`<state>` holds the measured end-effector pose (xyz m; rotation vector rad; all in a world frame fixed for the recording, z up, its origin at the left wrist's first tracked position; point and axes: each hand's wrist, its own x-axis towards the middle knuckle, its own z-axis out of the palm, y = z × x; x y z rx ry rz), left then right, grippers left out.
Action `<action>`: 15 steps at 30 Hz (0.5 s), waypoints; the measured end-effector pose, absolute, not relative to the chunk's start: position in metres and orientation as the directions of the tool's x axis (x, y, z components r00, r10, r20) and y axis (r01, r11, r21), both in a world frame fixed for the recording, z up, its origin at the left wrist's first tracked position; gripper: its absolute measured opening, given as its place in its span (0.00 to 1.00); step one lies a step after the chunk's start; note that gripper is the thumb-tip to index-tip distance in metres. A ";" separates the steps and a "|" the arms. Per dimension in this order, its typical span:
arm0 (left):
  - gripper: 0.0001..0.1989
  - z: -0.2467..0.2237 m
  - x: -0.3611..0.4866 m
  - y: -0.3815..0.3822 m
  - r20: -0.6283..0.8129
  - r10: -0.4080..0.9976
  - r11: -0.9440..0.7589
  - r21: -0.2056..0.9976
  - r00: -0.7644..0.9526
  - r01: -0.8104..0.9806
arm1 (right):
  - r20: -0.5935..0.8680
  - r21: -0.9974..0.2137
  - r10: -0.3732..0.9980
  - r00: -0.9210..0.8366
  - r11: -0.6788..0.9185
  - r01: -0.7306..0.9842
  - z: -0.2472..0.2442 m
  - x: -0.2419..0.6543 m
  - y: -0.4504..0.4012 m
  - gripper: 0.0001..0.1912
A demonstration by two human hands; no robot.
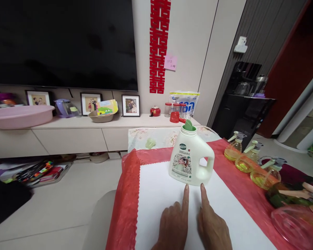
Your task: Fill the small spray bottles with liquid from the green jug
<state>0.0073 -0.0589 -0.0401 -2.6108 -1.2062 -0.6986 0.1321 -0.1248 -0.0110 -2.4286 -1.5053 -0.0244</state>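
Observation:
A white detergent jug (pixel 182 163) stands upright on a white sheet (pixel 153 194), its handle to the right and a picture label on its front. No cap covers its mouth, where a green pouring spout (pixel 188 125) pokes up. My left hand (pixel 174 222) points its index finger toward the jug's base, the other fingers curled in. Beside it, my right hand (pixel 213 222) also stretches out its index finger, just below the handle end. Both hands hold nothing, and the fingertips are close to the base; contact is unclear. Behind the jug lies a pale green cap-like piece (pixel 150 143).
Red plastic covering (pixel 125 194) edges the table. Along the right sit several pump bottles (pixel 266 173) with yellow liquid and a clear lid (pixel 294 222). Beyond is a low cabinet (pixel 73 139) bearing a pink basin (pixel 21 116), framed photos and red-lidded jars (pixel 168 110).

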 end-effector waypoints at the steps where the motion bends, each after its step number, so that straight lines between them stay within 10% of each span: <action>1: 0.45 -0.041 0.007 -0.058 0.474 0.677 -0.659 0.050 0.563 0.750 | 0.171 -0.225 0.877 0.449 -0.409 0.884 -0.013 0.133 -0.125 0.37; 11: 0.48 -0.018 -0.015 -0.043 0.127 0.581 -0.808 0.203 0.804 0.553 | 0.064 -0.489 0.944 0.324 -0.253 0.835 -0.036 0.165 -0.124 0.33; 15: 0.35 -0.010 -0.023 -0.031 0.220 0.525 -0.839 0.294 0.822 0.458 | 0.124 -0.619 0.952 0.281 -0.147 0.772 -0.017 0.176 -0.135 0.36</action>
